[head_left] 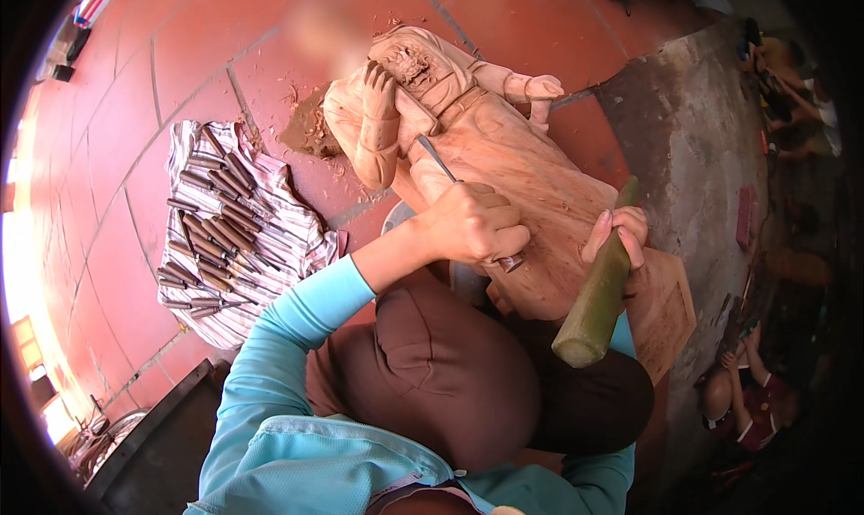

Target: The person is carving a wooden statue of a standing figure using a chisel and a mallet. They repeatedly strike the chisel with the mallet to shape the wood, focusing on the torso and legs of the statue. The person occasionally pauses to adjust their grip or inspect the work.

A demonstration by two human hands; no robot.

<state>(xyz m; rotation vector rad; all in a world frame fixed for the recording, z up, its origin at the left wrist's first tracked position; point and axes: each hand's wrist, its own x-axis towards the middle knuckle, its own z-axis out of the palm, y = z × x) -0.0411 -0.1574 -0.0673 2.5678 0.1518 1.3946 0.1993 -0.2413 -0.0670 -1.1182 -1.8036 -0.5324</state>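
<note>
A carved wooden statue (504,155) of a robed figure lies tilted in front of my knees, its upper body pointing away from me. My left hand (479,222) is wrapped round a chisel (437,158). The blade's tip meets the wood just below the carved sleeve, and the butt of the handle shows under my fist. Over the statue's lower end, my right hand (633,230) grips the narrow end of a green club-shaped mallet (594,310). Its thick end points back toward me, apart from the chisel.
On the red tiled floor (99,236) at left, a striped cloth (310,213) bears many carving chisels (216,236). Wood shavings (310,123) lie beside the statue. A dark box-like object (153,452) stands at lower left. People (751,398) sit at far right.
</note>
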